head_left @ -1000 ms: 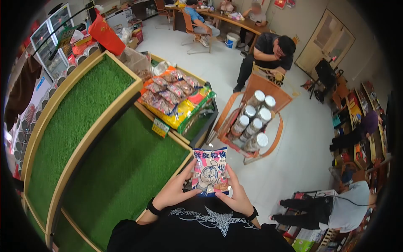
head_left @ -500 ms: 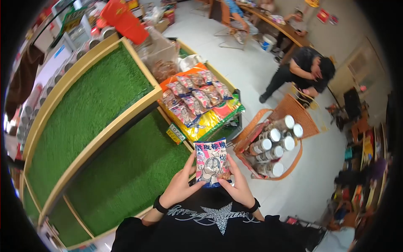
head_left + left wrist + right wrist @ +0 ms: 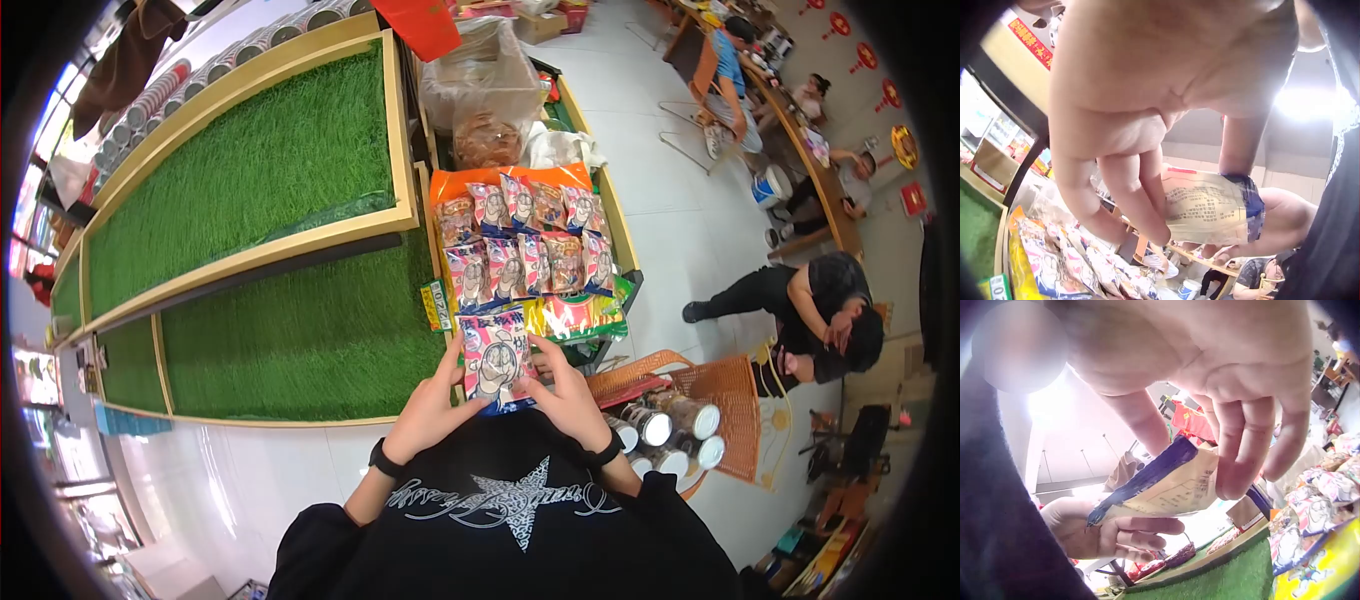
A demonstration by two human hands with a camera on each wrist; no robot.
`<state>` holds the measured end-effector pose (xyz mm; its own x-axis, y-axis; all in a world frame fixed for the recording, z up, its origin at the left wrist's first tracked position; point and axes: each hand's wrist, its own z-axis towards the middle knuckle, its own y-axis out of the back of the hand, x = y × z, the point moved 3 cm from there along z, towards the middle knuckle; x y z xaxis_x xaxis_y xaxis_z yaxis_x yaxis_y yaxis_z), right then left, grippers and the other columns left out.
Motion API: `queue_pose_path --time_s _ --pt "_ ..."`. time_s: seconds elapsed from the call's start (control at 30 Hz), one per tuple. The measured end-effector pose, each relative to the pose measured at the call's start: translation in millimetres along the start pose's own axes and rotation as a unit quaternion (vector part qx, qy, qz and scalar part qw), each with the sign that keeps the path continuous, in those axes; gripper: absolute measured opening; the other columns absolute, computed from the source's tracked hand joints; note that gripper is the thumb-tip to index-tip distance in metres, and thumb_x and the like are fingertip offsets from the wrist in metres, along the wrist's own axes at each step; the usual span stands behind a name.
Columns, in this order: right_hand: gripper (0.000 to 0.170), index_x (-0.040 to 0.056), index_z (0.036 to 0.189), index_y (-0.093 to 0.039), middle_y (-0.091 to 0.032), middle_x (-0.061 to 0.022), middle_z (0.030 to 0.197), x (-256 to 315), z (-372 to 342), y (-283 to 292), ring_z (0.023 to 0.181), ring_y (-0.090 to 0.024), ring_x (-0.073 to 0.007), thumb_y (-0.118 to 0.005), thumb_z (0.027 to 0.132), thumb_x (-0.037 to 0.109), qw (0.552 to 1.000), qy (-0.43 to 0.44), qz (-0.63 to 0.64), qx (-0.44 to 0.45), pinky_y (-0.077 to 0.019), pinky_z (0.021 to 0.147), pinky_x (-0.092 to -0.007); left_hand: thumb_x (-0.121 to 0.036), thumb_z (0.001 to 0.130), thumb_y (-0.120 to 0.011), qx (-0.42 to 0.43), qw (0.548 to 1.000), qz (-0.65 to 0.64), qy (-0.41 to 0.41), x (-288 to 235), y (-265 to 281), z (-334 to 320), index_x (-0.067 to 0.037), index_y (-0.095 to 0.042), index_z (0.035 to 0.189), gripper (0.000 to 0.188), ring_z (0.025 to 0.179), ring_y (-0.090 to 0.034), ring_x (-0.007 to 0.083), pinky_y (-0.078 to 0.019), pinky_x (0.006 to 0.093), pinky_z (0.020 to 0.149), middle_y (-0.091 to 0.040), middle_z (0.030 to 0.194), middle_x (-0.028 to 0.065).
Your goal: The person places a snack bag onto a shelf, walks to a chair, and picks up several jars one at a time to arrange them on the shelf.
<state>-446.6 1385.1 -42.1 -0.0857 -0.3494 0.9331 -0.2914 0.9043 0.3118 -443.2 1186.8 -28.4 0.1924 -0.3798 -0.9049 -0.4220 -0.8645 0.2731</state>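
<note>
In the head view, a small pink, white and blue snack packet (image 3: 497,362), its printed front facing up, is held between both hands before the chest. My left hand (image 3: 428,415) pinches its left side, thumb at the lower corner. On the opposite side, my right hand (image 3: 570,402) grips it the same way. The left wrist view shows the packet's cream back (image 3: 1210,209) with small print. Just beyond it, several similar packets (image 3: 520,265) lie in two rows on large orange and yellow bags (image 3: 585,318).
Wood-edged shelves with green turf (image 3: 240,190) extend left. A price tag (image 3: 435,305) stands beside the packets, and a clear plastic bag (image 3: 485,105) with brown contents lies behind. To the right are lidded jars (image 3: 654,427) by a woven chair (image 3: 735,400) and a seated person (image 3: 825,325).
The view has swung round, so the packet rows now lie straight ahead and the jars sit lower, close to the right arm. Both hands keep holding the same packet.
</note>
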Motion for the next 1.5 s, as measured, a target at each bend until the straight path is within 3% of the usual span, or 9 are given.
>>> queue_pose_path --time_s 0.23,0.3,0.43,0.53,0.77,0.87,1.03,1.23,1.5 --pt "0.055 0.0023 0.130 -0.035 -0.061 -0.0209 0.104 -75 21 19 0.096 -0.061 -0.0268 -0.062 0.084 0.019 0.995 -0.059 0.084 0.013 -0.0457 0.085 -0.0344 -0.015 0.079 -0.068 -0.001 0.996 -0.075 0.041 31 -45 51 -0.004 -0.007 0.146 0.091 0.111 -0.057 0.0329 -0.0434 0.0344 0.091 -0.060 0.115 0.0228" --pt "0.055 0.0020 0.130 -0.035 -0.059 -0.0210 0.108 -97 34 26 0.099 -0.059 -0.0246 -0.062 0.085 0.017 0.993 -0.062 0.095 0.017 -0.0451 0.086 -0.0336 -0.009 0.078 -0.068 -0.027 0.999 0.035 0.025 29 -54 70 -0.004 -0.004 0.146 0.093 0.095 -0.061 0.0194 -0.0430 0.0288 0.088 -0.065 0.103 0.0145" --pt "0.060 0.0012 0.134 -0.034 -0.053 -0.0141 0.115 -110 73 52 0.100 -0.053 -0.0178 -0.062 0.081 0.008 0.972 -0.039 0.224 -0.056 -0.0441 0.084 -0.0286 -0.007 0.077 -0.066 -0.053 0.997 0.014 -0.047 32 -67 137 -0.005 -0.008 0.146 0.090 0.094 -0.060 0.0196 -0.0460 0.0303 0.081 -0.063 0.104 0.0163" --pt "0.061 0.0005 0.133 -0.036 -0.051 -0.0161 0.120 -132 111 69 0.107 -0.051 -0.0225 -0.063 0.080 0.010 0.978 -0.025 0.169 -0.119 -0.0414 0.089 -0.0328 -0.014 0.075 -0.066 -0.050 0.999 -0.020 0.005 -1 -70 182 -0.004 -0.016 0.143 0.085 0.105 -0.056 0.0397 -0.0451 0.0407 0.088 -0.053 0.119 0.0277" --pt "0.060 0.0011 0.130 -0.044 -0.047 -0.0171 0.129 -158 147 75 0.117 -0.043 -0.0345 -0.066 0.077 0.018 0.940 0.062 -0.273 -0.194 -0.0309 0.099 -0.0434 -0.010 0.074 -0.064 -0.132 0.989 0.065 0.008 32 -103 238 0.002 -0.015 0.142 0.085 0.120 -0.047 0.0382 -0.0393 0.0354 0.097 -0.043 0.131 0.0305" --pt "0.058 0.0026 0.133 -0.042 -0.045 -0.0176 0.133 -153 138 70 0.120 -0.042 -0.0339 -0.061 0.080 0.015 0.957 0.046 -0.231 -0.171 -0.0303 0.100 -0.0434 -0.010 0.080 -0.062 -0.120 0.990 -0.038 -0.067 53 -106 220 -0.001 -0.014 0.144 0.080 0.122 -0.046 0.0339 -0.0389 0.0369 0.100 -0.039 0.137 0.0253" --pt "0.060 0.0035 0.135 -0.039 -0.042 -0.0188 0.135 -144 109 63 0.123 -0.039 -0.0351 -0.060 0.080 0.011 0.956 0.068 -0.205 -0.198 -0.0279 0.103 -0.0442 -0.014 0.084 -0.063 -0.140 0.986 -0.083 0.039 65 -58 106 -0.011 -0.020 0.145 0.075 0.113 -0.053 0.0261 -0.0433 0.0370 0.095 -0.048 0.129 0.0196" --pt "0.049 0.0025 0.126 -0.044 -0.044 -0.0181 0.130 -93 71 20 0.122 -0.039 -0.0344 -0.059 0.079 0.006 0.962 0.118 -0.178 -0.168 -0.0268 0.103 -0.0434 -0.014 0.085 -0.062 -0.316 0.921 -0.179 0.138 139 -24 -50 -0.003 -0.040 0.133 0.054 0.102 -0.058 0.0243 -0.0471 0.0327 0.087 -0.055 0.121 0.0186" --pt "0.042 0.0023 0.119 -0.048 -0.048 -0.0152 0.123 -28 41 -88 0.120 -0.040 -0.0324 -0.059 0.079 0.004 0.966 0.231 -0.115 -0.021 -0.0293 0.102 -0.0403 -0.011 0.085 -0.059 -0.523 0.826 -0.180 0.113 133 -11 -199 -0.005 -0.045 0.130 0.048 0.106 -0.056 0.0218 -0.0454 0.0327 0.089 -0.056 0.120 0.0141"
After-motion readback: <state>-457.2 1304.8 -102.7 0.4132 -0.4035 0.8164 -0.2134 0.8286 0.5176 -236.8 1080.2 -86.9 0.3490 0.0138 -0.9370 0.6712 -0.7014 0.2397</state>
